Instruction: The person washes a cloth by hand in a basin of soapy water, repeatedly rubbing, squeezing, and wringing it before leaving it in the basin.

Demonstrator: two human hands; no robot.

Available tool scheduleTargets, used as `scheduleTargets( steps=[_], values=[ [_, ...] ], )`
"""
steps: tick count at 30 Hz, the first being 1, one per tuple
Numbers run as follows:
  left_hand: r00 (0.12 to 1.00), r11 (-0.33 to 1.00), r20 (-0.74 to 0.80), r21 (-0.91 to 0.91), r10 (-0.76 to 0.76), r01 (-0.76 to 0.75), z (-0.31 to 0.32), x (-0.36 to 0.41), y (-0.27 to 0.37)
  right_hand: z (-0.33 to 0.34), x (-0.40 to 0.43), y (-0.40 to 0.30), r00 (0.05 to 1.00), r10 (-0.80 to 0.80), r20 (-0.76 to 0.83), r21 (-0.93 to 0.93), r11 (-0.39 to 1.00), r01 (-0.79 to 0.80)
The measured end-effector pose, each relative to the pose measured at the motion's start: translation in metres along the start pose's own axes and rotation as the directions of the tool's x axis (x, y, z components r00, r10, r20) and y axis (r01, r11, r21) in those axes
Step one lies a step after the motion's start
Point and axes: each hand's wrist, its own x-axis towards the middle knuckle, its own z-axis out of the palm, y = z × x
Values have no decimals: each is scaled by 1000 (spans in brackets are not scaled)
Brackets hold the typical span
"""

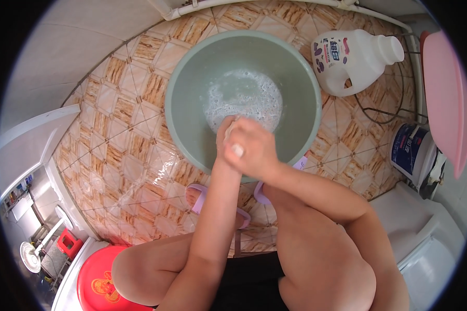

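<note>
My left hand (224,134) and my right hand (251,145) are pressed together above the near part of a large grey-green plastic basin (299,81). Motion blurs the right one, which covers much of the left palm. Between them they grip a small wet white item (237,150); only a bit pokes out of the right fist, so whether it is cloth cannot be made out. Shallow water with white suds (253,93) covers the basin's bottom below the hands.
A white laundry detergent jug (350,62) stands right of the basin. Farther right are a pink basin (445,97), a labelled bucket (410,151) and a dark hose (385,121). My feet in lilac slippers (202,200) flank the near rim. A red plastic tub (91,268) sits lower left, near a doorway.
</note>
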Motion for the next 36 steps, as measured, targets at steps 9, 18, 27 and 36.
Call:
scheduleTargets(
  steps=[9,18,27,36],
  values=[
    [771,992,-627,-33,-113,118,22,12,-22,3,10,38,942,328,70,-120,940,-318],
    [873,994,-477,-73,-103,77,31,13,-11,-2,31,87,957,281,77,-452,865,-218],
    [727,995,-682,-98,-83,23,69,14,2,-42,37,14,877,457,147,432,768,-473],
    [463,713,557,-408,689,-570,27,31,-37,5,14,33,986,79,144,-71,995,-69]
  ],
)
